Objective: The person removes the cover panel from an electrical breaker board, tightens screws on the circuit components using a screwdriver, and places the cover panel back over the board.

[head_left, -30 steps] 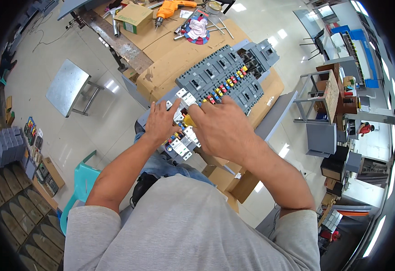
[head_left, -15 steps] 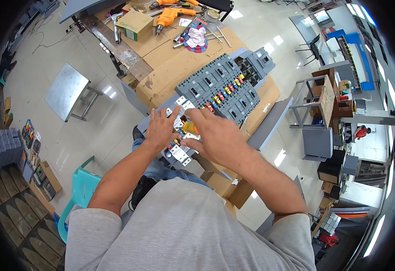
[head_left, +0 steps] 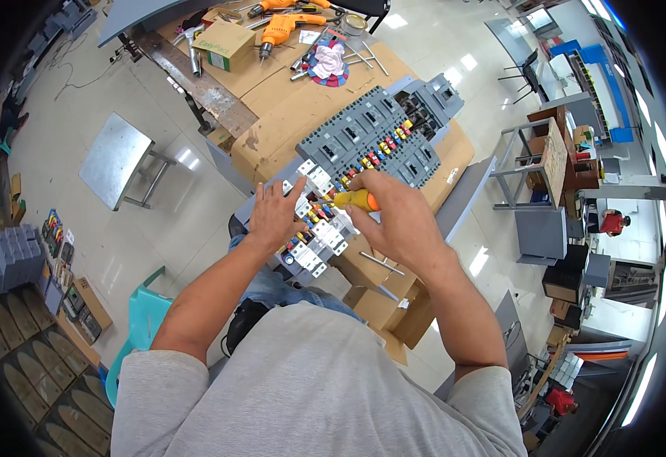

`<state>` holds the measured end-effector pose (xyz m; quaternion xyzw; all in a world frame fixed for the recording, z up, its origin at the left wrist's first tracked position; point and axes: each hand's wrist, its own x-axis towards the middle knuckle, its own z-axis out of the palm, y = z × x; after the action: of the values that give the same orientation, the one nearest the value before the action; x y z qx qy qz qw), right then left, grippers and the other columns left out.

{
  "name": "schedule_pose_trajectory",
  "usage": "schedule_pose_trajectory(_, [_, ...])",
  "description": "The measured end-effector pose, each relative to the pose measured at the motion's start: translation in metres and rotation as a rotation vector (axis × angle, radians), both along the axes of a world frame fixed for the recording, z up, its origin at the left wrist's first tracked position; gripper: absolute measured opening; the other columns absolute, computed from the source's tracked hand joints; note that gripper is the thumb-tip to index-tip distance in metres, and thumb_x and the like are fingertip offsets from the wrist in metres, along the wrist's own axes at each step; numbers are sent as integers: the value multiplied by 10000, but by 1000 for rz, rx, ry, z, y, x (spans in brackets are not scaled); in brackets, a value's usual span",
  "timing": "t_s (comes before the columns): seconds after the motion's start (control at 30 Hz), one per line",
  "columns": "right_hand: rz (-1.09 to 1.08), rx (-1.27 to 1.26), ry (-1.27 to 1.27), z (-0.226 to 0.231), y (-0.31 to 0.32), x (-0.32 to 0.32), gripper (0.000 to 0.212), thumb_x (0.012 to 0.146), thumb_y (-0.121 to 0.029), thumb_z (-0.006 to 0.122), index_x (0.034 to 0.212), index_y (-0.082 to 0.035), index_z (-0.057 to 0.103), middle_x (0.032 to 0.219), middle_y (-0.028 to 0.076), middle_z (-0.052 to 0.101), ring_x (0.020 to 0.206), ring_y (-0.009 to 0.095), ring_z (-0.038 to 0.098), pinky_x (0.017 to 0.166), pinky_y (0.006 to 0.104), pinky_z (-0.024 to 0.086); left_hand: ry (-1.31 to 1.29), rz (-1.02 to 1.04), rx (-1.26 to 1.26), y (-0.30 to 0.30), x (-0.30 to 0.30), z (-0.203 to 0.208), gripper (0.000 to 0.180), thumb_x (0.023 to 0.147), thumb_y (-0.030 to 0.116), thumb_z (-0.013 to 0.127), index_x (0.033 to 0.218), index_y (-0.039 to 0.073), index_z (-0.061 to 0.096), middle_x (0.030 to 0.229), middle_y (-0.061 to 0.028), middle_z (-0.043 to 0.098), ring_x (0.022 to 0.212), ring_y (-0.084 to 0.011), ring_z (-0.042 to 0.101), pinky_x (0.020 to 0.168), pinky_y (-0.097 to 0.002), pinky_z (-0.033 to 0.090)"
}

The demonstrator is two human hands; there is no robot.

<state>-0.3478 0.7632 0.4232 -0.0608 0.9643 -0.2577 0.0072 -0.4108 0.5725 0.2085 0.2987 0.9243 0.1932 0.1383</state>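
Observation:
My right hand (head_left: 395, 225) is closed round a screwdriver (head_left: 353, 199) with a yellow handle and an orange end. Its blade points left toward a row of small white circuit breakers (head_left: 330, 234), though the tip is too small to make out. On the left side of that row lies my left hand (head_left: 270, 217), fingers spread and touching the breakers. Coloured busbar pieces (head_left: 318, 211), red, yellow and blue, run between the white breakers. Larger grey moulded-case breakers (head_left: 352, 126) stand farther up the same panel, with a line of coloured bars (head_left: 385, 151) between them.
The cardboard-covered bench (head_left: 260, 148) carries an orange drill (head_left: 281, 29), a small carton (head_left: 226, 44) and a cloth (head_left: 328, 59). A metal-topped table (head_left: 116, 160) and a green plastic chair (head_left: 144, 314) stand left. Below right of the panel is an open cardboard box (head_left: 409, 305).
My right hand has moved right and slightly up with the screwdriver, uncovering more of the white breakers. The left hand stays nearly in place. The whole view has shifted a little.

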Motion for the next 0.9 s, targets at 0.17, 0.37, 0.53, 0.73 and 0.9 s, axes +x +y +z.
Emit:
schedule_pose_trajectory(0.17, [1, 10, -40, -10, -5, 6, 291, 911, -175, 751, 1127, -43, 606, 1024, 187, 688, 926, 416, 691, 787, 497, 561, 9, -3, 0, 0, 2, 1, 1105, 694, 411, 949, 1613, 174, 382, 1308, -239, 580, 1312, -393, 547, 1213, -592, 322])
schedule_pose_trajectory(0.37, [98, -34, 43, 1, -9, 8, 299, 930, -166, 724, 1166, -33, 597, 1075, 199, 677, 934, 404, 700, 796, 483, 576, 15, 2, -3, 0, 1, 1, 1100, 697, 409, 948, 1611, 170, 384, 1314, -243, 577, 1320, -397, 541, 1214, -593, 322])
schedule_pose_trajectory(0.53, [81, 341, -93, 1, -12, -10, 385, 965, -354, 714, 1133, -36, 578, 814, 179, 689, 743, 375, 724, 619, 451, 568, -18, -3, -22, 1, -1, 3, 1117, 683, 411, 953, 1612, 164, 384, 1369, -271, 555, 1351, -422, 529, 1221, -607, 320])
schedule_pose_trajectory(0.73, [137, 297, -103, 14, -7, -3, 501, 931, -462, 752, 1219, -79, 608, 838, 141, 707, 800, 353, 725, 698, 462, 550, -42, 1, -15, 0, 1, 5, 1113, 680, 398, 959, 1611, 173, 392, 1361, -270, 559, 1359, -423, 525, 1223, -602, 317])
schedule_pose_trajectory(0.9, [170, 295, -76, 6, -15, -9, 442, 897, -367, 784, 1124, -51, 574, 781, 157, 701, 748, 362, 735, 633, 456, 572, -23, 2, -15, 0, -1, 5, 1125, 670, 400, 962, 1614, 181, 390, 1363, -270, 559, 1367, -423, 518, 1225, -599, 316])
